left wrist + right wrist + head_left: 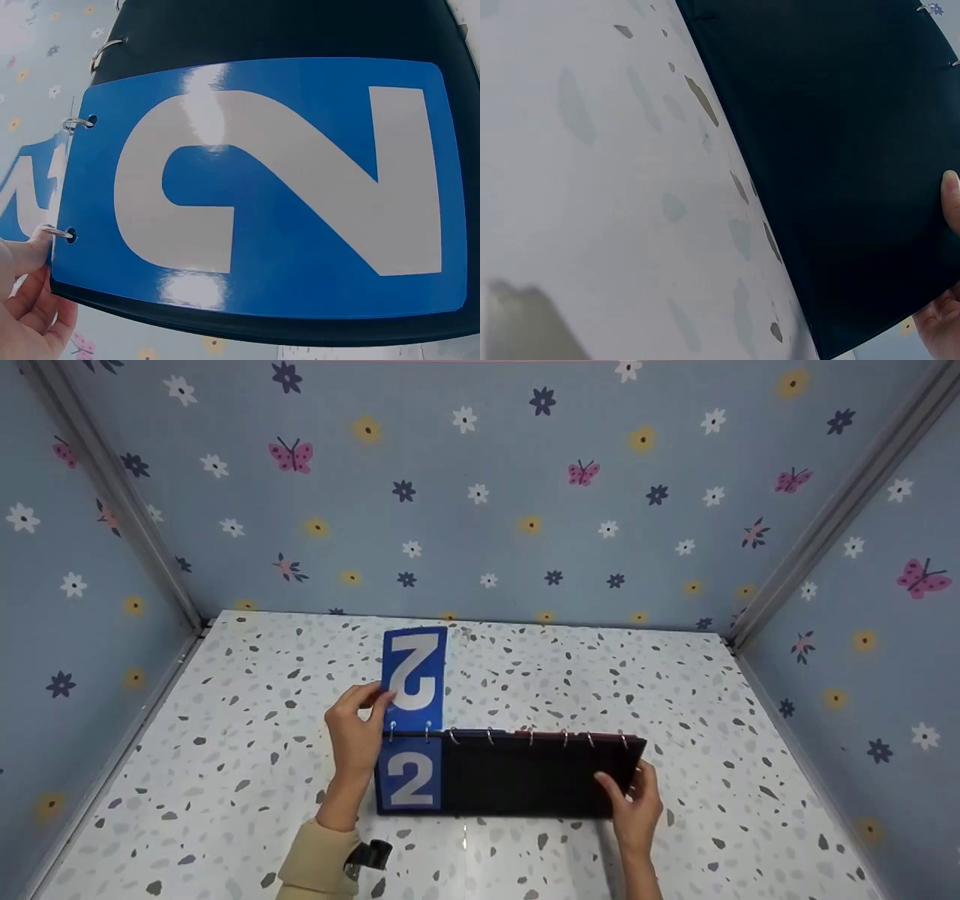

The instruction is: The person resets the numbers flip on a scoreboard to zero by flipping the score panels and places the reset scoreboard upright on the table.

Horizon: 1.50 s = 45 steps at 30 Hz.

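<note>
A black flip scoreboard with metal rings along its top edge stands on the speckled table. At its left end, a blue number card is raised above the rings, its white 2 upside down in the head view. Below it, another blue card showing 2 lies against the black face. My left hand pinches the raised card at its left edge, near the rings. On the right end, my right hand grips the board, thumb on the black face and fingers behind. The lower card fills the left wrist view.
The white speckled table extends around the scoreboard. Blue walls with flowers and butterflies enclose the back and both sides, with grey posts at the corners. A small black object sits at the left sleeve's cuff.
</note>
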Motion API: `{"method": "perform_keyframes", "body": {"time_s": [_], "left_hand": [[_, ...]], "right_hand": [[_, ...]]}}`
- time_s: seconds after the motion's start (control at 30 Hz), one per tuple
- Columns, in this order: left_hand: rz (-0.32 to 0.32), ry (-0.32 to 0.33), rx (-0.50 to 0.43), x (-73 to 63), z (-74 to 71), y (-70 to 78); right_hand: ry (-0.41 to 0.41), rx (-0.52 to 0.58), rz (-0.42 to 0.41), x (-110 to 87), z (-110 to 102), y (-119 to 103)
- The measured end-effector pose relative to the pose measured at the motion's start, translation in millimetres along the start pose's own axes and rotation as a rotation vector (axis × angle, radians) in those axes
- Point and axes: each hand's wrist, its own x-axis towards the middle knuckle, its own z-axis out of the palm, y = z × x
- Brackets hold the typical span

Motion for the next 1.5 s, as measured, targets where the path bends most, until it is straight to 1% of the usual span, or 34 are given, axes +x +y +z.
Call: {"method": "perform_keyframes", "body": {"time_s": [0.23, 0.43, 0.53, 0.67, 0.77, 0.87, 0.93, 1.03, 1.17, 1.33, 1.5], "left_hand": [[-0.112, -0.060, 0.052, 3.8, -0.2, 1.2], [-0.189, -0.109, 0.107, 6.0, 0.6, -1.1], [-0.193, -0.113, 0.122, 5.6, 0.4, -3.9], [-0.194, -0.116, 0.131, 3.7, -0.7, -7.1], [-0.212, -0.121, 0.139, 2.0, -2.3, -8.2], [-0.195, -0.104, 0.138, -0.4, -4.6, -8.9], [-0.161, -0.081, 0.125, -3.0, -6.5, -9.3], [-0.100, -0.036, 0.109, -8.6, -9.2, -9.9], [-0.056, 0.033, 0.090, -18.7, -12.3, -7.8], [-0.045, 0.111, 0.056, -36.2, -14.7, -0.7], [-0.071, 0.158, 0.035, -56.3, -14.9, 5.2]], "right_hand": [[-0.001, 0.031, -0.028, 0.4, 0, 0], [-0.004, -0.021, 0.001, -0.1, 1, 2], [-0.005, -0.026, 0.016, 0.0, 1, 3], [0.001, -0.025, 0.009, 0.2, 2, 3], [0.006, -0.024, 0.005, 0.6, 2, 3], [0.007, -0.018, 0.002, 1.3, 2, 4], [0.004, -0.021, 0.007, 1.5, 2, 4], [-0.002, -0.026, 0.021, 1.4, 2, 3], [-0.006, -0.035, 0.026, 0.8, 2, 1], [-0.001, -0.027, 0.023, -0.5, 2, 2], [-0.002, -0.038, 0.066, -1.5, 1, 1]]}}
